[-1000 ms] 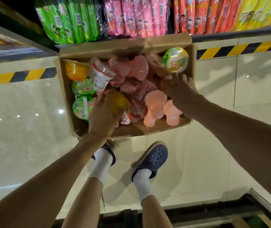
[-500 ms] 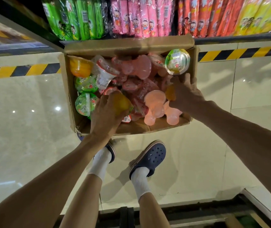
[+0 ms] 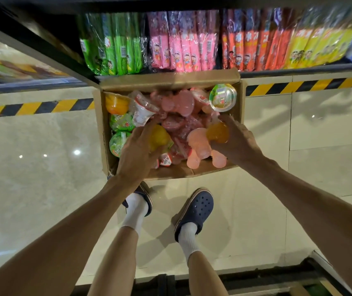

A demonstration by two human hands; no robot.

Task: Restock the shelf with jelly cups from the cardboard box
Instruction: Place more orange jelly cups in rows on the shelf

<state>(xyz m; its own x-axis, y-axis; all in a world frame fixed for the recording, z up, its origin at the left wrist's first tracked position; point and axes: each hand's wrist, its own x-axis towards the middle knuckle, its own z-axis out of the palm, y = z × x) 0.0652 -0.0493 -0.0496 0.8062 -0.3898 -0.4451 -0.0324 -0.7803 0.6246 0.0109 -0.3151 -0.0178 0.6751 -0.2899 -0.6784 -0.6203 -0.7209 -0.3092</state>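
Cardboard box sits open on the tiled floor, against the shelf base. Packed with jelly cups: orange cup and green-lidded cups at left, pink ones mid, one green-lidded cup upright top right. Left hand grasps a yellow jelly cup, fingers curled round it. Right hand grasps an orange jelly cup just above the pink mushroom-shaped cups. Both cups translucent, glossy, inside the box.
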